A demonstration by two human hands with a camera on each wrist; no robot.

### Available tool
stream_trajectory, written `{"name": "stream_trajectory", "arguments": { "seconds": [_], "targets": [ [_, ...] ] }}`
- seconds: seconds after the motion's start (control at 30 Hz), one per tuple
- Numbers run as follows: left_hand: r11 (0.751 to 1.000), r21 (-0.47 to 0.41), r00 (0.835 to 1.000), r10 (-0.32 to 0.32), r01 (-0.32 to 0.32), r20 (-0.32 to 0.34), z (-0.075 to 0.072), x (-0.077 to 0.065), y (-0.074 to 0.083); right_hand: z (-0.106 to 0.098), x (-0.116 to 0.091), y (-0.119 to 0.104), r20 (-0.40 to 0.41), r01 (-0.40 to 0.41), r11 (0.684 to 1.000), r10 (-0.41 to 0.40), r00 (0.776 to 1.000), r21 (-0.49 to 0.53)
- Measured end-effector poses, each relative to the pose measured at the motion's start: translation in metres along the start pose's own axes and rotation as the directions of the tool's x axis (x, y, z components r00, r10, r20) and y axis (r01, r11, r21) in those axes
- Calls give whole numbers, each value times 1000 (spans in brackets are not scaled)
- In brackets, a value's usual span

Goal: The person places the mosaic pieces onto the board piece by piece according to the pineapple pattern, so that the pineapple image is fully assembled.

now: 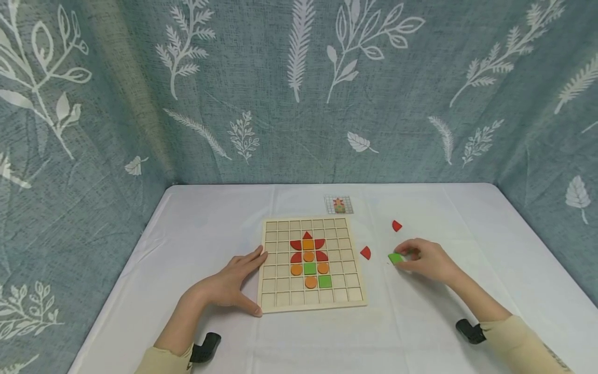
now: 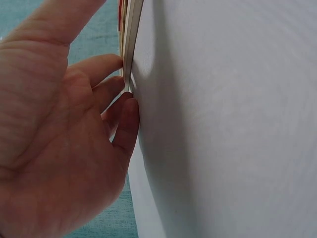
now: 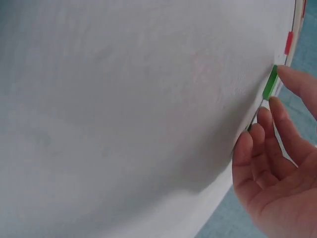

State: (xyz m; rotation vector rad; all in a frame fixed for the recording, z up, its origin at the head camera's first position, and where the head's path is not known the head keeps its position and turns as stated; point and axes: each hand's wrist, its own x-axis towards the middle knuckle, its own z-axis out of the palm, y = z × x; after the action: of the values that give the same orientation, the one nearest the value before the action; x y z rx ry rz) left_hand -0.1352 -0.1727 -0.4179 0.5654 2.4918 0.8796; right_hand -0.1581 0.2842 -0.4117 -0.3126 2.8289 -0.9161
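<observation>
A wooden grid board point(image 1: 275, 298) lies on the table with red, orange and green tiles set in its middle cells. My left hand point(image 1: 229, 285) rests at the board's left side, fingers spread along the edge and thumb by the near corner; in the left wrist view its fingertips meet the board's rim point(image 2: 131, 44). To the right of the board, my right hand point(image 1: 429, 261) pinches a green square tile point(image 1: 394, 258) between thumb and forefinger, low over the cloth. The right wrist view shows this green tile point(image 3: 270, 83) edge-on, the other fingers curled beneath.
Two red quarter-circle tiles point(image 1: 366, 253) lie loose between the board and my right hand, one farther back. Behind the board sits a small pattern card point(image 1: 339, 204) with a coloured figure on a grid. A leaf-print curtain point(image 1: 280, 130) hangs around the white table point(image 1: 210, 218).
</observation>
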Motion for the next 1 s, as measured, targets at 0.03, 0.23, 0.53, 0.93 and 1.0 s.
{"name": "stream_trajectory", "arguments": {
  "seconds": [0.03, 0.23, 0.53, 0.93, 1.0],
  "targets": [
    [1000, -2, 1000, 0, 0, 1, 0, 0, 0, 0, 0, 1, 4, 2, 1000, -2, 1000, 0],
    [1000, 2, 1000, 18, -18, -7, -1, -2, 2, -2, 1, 6, -1, 34, 999, -34, 999, -1],
    [1000, -6, 1000, 10, -10, -9, -1, -2, 4, -1, 3, 9, -16, 50, 999, -50, 999, -6],
    [1000, 2, 1000, 17, -17, -9, -1, -2, 2, 6, 6, 6, -54, 58, 998, -59, 997, -25],
    [1000, 3, 1000, 8, -8, -6, -1, -2, 2, 8, 7, 1, -59, 56, 998, -57, 997, -9]
  ]
}}
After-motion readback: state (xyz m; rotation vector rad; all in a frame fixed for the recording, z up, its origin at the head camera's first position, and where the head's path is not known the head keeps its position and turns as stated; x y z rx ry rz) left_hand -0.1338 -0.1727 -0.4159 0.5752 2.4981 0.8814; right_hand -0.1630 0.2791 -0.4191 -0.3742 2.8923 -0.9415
